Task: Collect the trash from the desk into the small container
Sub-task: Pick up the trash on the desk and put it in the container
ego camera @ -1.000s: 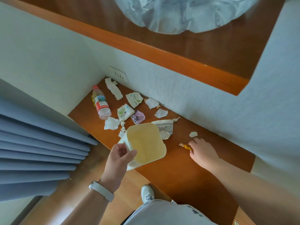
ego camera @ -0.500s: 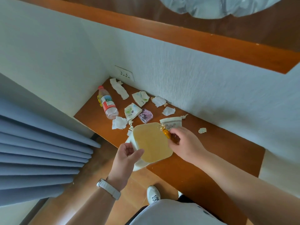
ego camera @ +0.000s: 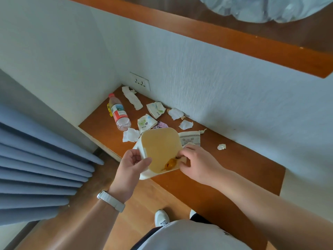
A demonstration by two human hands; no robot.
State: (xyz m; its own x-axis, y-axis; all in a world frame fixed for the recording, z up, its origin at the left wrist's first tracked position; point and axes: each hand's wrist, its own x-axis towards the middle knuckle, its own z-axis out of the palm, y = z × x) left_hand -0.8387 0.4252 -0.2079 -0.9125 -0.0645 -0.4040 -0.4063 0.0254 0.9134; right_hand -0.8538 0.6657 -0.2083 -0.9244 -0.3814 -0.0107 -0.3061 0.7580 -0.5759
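The orange wrapper (ego camera: 170, 164) sits inside the container (ego camera: 158, 147), in its near right corner, at my right hand's (ego camera: 198, 165) curled fingertips; whether they pinch it I cannot tell. My left hand (ego camera: 129, 168) grips the container's near left rim. Printed paper (ego camera: 191, 138) lies just past its far right edge, lengthwise along the wall (ego camera: 234, 105), nearest my right hand.

Smooth orange-brown wood with a soft sheen on the table (ego camera: 234, 168). Matt white plastic for the small container (ego camera: 158, 145), inside smooth and pale yellow. Clear glossy plastic on the bottle (ego camera: 119, 112), with a printed label. Soft, crumpled white paper in the tissue scraps (ego camera: 130, 135); shiny orange film on the wrapper (ego camera: 170, 164) inside the container. Rough, finely ribbed white covering on the wall (ego camera: 216, 87). Matt blue cloth in the pleated curtain (ego camera: 36, 159). Smooth white strap on the watch (ego camera: 111, 200).
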